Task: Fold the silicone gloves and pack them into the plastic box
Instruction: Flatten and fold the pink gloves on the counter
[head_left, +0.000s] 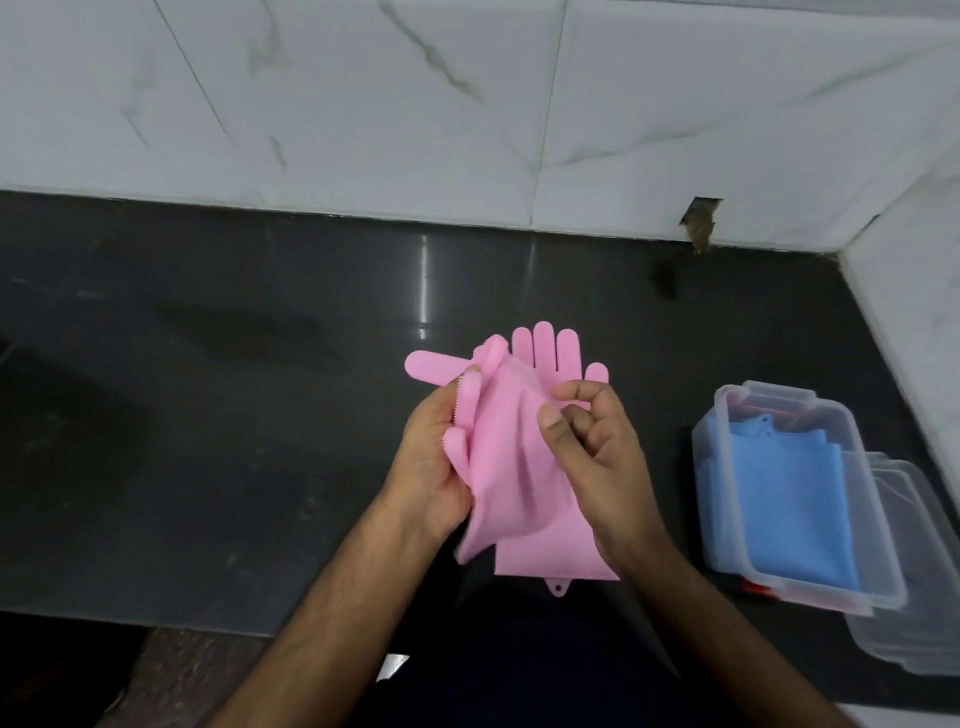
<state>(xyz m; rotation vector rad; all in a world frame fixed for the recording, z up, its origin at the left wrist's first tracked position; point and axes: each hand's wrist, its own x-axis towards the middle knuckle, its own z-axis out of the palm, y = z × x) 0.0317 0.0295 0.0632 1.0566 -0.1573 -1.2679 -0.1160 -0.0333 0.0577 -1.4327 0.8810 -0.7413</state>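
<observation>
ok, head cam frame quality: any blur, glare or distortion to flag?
Head view: motion blur on the lower edge of the held pink glove; vertical glare streaks on the dark countertop; wide-angle bowing of the wall tile lines; plastic box at the right edge looks stretched; bottom-left corner deep in shadow.

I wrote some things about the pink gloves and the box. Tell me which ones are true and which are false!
1. The left hand holds a pink glove up off the counter. True.
2. A second pink glove lies flat on the dark counter under the hands. True.
3. The plastic box has green gloves inside. False: blue gloves lie in it.
4. The box is on the left side of the counter. False: it stands at the right, near the wall.
5. The box is shut with its lid on. False: it is open at the top.
6. The right hand is at the lifted glove's right edge. True.
</observation>
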